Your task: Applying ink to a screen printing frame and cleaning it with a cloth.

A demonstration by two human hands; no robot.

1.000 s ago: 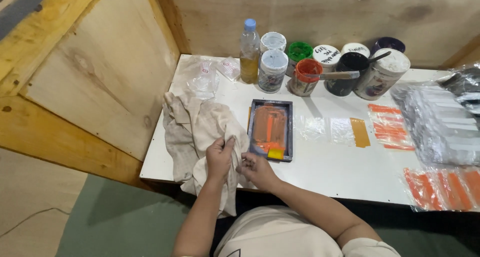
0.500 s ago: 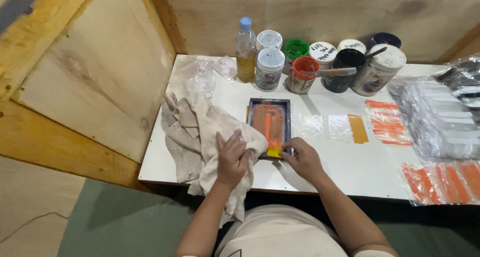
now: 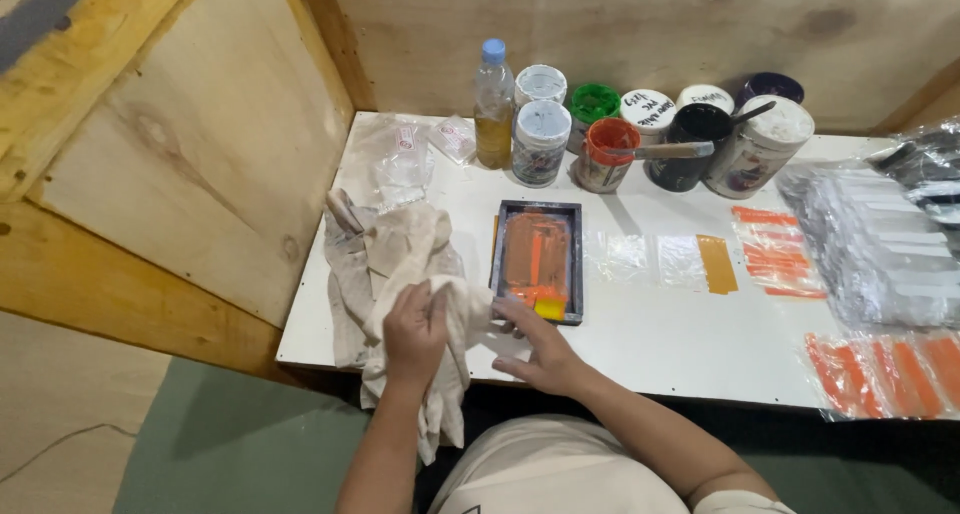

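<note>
Worktop [image 3: 640,344]: white, and we sit at its near edge; wooden walls stand to the left and behind.
Bags [image 3: 880,244]: clear packets lie stacked at our right, with orange strips [image 3: 775,249] beside them and more at the near right corner.
Rag [image 3: 400,274]: a crumpled beige cloth lies at the worktop's left end, and its tail hangs over the near edge.
Jars [image 3: 690,134]: a row of paint pots and a bottle [image 3: 493,104] stands along the back; a stick rests across the orange pot [image 3: 605,154].
Tray [image 3: 537,262]: a dark frame smeared orange, just right of the rag.
Left hand [image 3: 413,336]: our fingers are clenched on a fold of the rag.
Right hand [image 3: 538,346]: our fingers are spread loose, with the tips at the tray's near edge and the rag; we cannot tell whether they grip anything.
</note>
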